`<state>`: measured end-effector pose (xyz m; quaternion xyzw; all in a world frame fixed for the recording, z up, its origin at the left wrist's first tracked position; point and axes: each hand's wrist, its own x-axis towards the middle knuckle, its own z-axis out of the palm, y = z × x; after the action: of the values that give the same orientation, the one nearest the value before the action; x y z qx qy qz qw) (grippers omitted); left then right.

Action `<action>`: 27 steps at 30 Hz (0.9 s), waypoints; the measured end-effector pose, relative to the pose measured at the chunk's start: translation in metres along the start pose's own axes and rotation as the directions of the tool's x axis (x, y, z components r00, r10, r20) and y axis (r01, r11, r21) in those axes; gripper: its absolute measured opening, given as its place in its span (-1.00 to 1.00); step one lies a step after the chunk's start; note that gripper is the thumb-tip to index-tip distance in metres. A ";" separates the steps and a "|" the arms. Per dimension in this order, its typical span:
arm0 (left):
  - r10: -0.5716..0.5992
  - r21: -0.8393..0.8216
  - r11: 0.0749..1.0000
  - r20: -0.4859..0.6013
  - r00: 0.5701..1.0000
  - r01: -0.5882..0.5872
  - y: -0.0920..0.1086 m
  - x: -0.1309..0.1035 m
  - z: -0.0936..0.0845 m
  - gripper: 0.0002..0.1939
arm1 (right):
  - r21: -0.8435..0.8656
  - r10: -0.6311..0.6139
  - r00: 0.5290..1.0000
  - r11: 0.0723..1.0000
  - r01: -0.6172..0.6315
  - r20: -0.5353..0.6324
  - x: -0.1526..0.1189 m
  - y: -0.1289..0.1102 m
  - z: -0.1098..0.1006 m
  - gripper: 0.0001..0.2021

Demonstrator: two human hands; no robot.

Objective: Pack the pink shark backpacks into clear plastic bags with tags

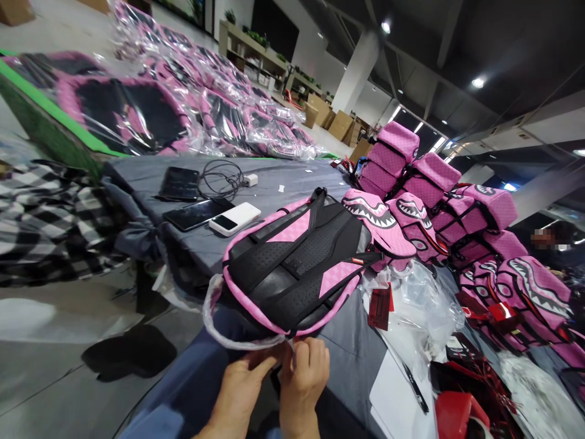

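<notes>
A pink and black backpack (292,262) lies with its straps facing up at the edge of a table with a grey cloth (351,360). Clear plastic (211,317) curves around its lower left end. Both hands meet at the backpack's near end. My left hand (249,378) is closed, its fingers pinching at the plastic's edge; what lies between the fingertips is hidden. Close beside it, my right hand (305,366) has its fingers curled together against the backpack's near rim, and what it grips is too small to tell.
Phones (198,213), a white power bank (235,218) and a coiled cable (222,180) lie at the left. Plastic-wrapped backpacks (132,113) fill the area behind. Pink backpacks (388,152) are stacked at the right, near crumpled plastic (423,299), paper (402,390) and a pen (415,387).
</notes>
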<state>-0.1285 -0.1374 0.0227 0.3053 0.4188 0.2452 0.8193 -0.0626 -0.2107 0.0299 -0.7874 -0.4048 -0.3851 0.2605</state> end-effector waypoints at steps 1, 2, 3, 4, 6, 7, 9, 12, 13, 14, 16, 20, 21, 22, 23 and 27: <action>0.020 0.049 0.999 0.013 1.000 -0.020 0.000 0.000 -0.003 -0.63 | -0.041 -0.031 0.999 0.999 0.031 0.009 0.000 0.000 0.000 -0.76; 0.036 0.098 0.994 0.033 0.999 -0.039 0.001 0.000 -0.005 -0.63 | -0.078 -0.065 0.997 0.995 0.067 0.028 0.000 0.001 0.000 -0.75; 0.052 0.146 0.988 0.053 0.997 -0.059 0.003 0.000 -0.006 -0.62 | -0.105 -0.107 0.993 0.988 0.111 0.049 0.000 0.001 -0.001 -0.74; 0.072 0.190 0.978 0.063 0.995 -0.083 0.006 0.000 -0.006 -0.60 | -0.123 -0.149 0.986 0.980 0.158 0.077 0.001 0.002 -0.003 -0.75; 0.113 0.261 0.957 0.071 0.991 -0.128 0.013 -0.001 -0.003 -0.58 | -0.113 -0.221 0.965 0.965 0.237 0.142 0.004 0.001 -0.009 -0.79; 0.125 0.281 0.949 0.075 0.989 -0.141 0.016 -0.002 -0.001 -0.59 | -0.083 -0.238 0.954 0.963 0.256 0.182 0.006 0.000 -0.013 -0.85; 0.130 0.280 0.948 0.089 0.987 -0.150 0.022 -0.004 0.005 -0.60 | -0.001 -0.225 0.932 0.972 0.235 0.284 0.008 -0.002 -0.020 -0.88; 0.095 0.258 0.958 0.140 0.986 -0.129 0.028 -0.009 0.009 -0.62 | 0.040 -0.178 0.935 0.984 0.174 0.305 0.009 -0.003 -0.024 -0.84; 0.087 0.272 0.953 0.172 0.981 -0.132 0.029 -0.011 0.007 -0.62 | 0.031 -0.170 0.948 0.985 0.168 0.268 0.009 -0.003 -0.023 -0.90; 0.091 0.298 0.943 0.202 0.975 -0.149 0.029 -0.013 0.004 -0.62 | 0.019 -0.155 0.963 0.988 0.154 0.223 0.009 -0.002 -0.021 -0.87; 0.134 0.354 0.912 0.226 0.965 -0.209 0.028 -0.016 -0.007 -0.59 | 0.024 -0.111 0.981 0.994 0.109 0.156 0.008 -0.001 -0.016 -0.74; 0.105 0.301 0.942 0.159 0.982 -0.150 0.020 -0.014 -0.024 -0.44 | 0.122 0.018 0.980 0.992 -0.042 0.198 0.009 0.000 -0.015 -0.71; 0.062 0.249 0.963 0.172 0.983 -0.105 0.017 -0.013 -0.023 -0.42 | 0.146 0.045 0.974 0.986 -0.079 0.223 0.010 0.000 -0.017 -0.72; 0.023 0.190 0.980 0.188 0.982 -0.060 0.015 -0.012 -0.020 -0.41 | 0.165 0.073 0.968 0.980 -0.115 0.241 0.011 -0.001 -0.019 -0.73; -0.008 0.122 0.992 0.206 0.979 -0.018 0.012 -0.011 -0.016 -0.42 | 0.183 0.092 0.963 0.973 -0.142 0.254 0.012 -0.001 -0.020 -0.73; -0.113 -0.160 0.975 0.240 0.964 0.154 0.000 -0.008 0.006 -0.42 | 0.274 0.173 0.927 0.923 -0.271 0.334 0.017 0.004 -0.025 -0.74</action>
<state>-0.1277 -0.1447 0.0295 0.2285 0.3178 0.1887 0.9007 -0.0629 -0.2233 0.0571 -0.8264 -0.4030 -0.1577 0.3602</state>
